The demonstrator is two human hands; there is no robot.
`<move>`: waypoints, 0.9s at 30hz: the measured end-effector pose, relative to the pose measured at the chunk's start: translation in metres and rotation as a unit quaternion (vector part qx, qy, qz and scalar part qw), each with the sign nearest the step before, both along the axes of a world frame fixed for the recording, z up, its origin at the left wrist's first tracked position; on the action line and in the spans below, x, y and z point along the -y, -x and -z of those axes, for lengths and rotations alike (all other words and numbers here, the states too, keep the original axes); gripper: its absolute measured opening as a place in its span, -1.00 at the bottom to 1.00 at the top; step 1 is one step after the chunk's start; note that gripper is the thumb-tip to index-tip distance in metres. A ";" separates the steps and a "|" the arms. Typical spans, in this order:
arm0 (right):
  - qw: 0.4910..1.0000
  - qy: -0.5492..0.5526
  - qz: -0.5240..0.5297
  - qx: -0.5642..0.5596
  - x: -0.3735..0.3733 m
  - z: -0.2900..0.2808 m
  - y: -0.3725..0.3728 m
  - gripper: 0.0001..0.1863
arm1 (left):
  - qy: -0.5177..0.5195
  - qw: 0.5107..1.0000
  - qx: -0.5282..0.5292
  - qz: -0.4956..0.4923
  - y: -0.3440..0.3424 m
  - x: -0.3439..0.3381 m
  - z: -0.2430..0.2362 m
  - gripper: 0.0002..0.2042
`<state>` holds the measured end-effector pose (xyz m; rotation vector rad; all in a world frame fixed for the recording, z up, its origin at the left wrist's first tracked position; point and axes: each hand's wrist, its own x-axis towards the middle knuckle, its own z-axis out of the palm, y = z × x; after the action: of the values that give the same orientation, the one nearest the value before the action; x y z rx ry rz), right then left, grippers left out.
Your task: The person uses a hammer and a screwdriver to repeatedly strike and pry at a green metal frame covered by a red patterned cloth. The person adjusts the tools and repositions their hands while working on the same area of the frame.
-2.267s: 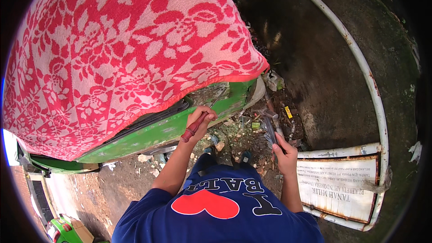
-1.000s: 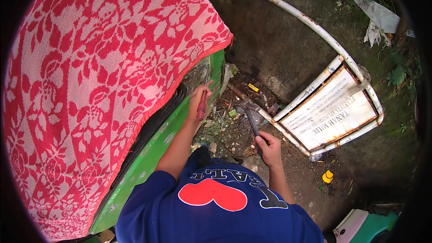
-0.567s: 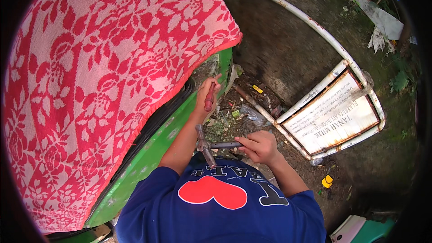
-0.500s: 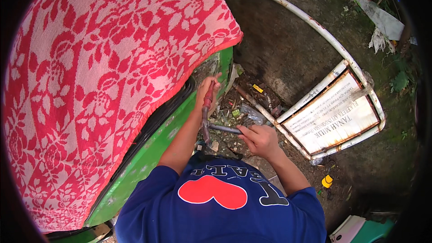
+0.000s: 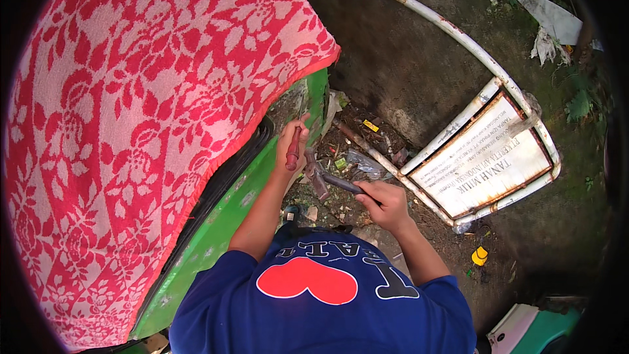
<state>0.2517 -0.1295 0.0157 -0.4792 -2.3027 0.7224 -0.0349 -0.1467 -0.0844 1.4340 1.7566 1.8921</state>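
My left hand [image 5: 287, 136] is closed around a tool with a reddish handle [image 5: 294, 152], beside the green metal panel [image 5: 317, 95]. The far end of this tool is hidden, so its kind is unclear; it may be a screwdriver or chisel. My right hand [image 5: 385, 206] grips the dark handle of a hammer [image 5: 339, 182]. The rusty hammer head lies just right of the tool's near end, with a small gap between them. A red and pink floral towel-like cloth [image 5: 164, 92] covers most of the green panelled body to the left.
A bent white pipe frame [image 5: 452, 29] curves along the right and carries a rusty-edged white sign [image 5: 488, 167]. Litter and a clear plastic piece [image 5: 367, 164] lie on the dirt below my hands. A yellow object [image 5: 479, 256] sits farther right. Pink and green items [image 5: 534, 328] stand at lower right.
The hammer head has come away from the end of the red-handled tool and shifted right. The right hand has moved slightly right and down; the left keeps its hold, slightly further left.
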 end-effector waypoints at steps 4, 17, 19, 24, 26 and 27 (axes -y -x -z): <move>0.993 0.112 0.025 -0.037 0.004 0.008 -0.010 -0.73 | 0.047 0.998 0.024 0.020 -0.001 0.015 -0.003 -0.71; 0.934 0.330 0.086 -0.110 0.004 0.048 -0.028 -0.73 | 0.048 0.995 -0.087 -0.025 0.016 0.011 -0.041 -0.74; 0.932 0.336 0.091 -0.104 0.004 0.050 -0.031 -0.73 | 0.078 0.992 -0.086 -0.045 0.019 0.009 -0.049 -0.76; 0.929 0.342 0.104 -0.097 0.005 0.054 -0.037 -0.72 | 0.084 0.994 -0.046 -0.048 0.019 0.007 -0.047 -0.81; 0.928 0.342 0.108 -0.098 0.006 0.056 -0.039 -0.72 | 0.061 0.997 -0.019 -0.036 0.019 0.004 -0.040 -0.81; 0.928 0.343 0.112 -0.098 0.006 0.057 -0.040 -0.72 | 0.048 0.998 -0.031 -0.038 0.016 0.004 -0.041 -0.80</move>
<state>0.2916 -0.1351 -0.0412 -0.9153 -1.7236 1.3882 -0.0513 -0.1503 -0.0438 1.4242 1.9287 1.7898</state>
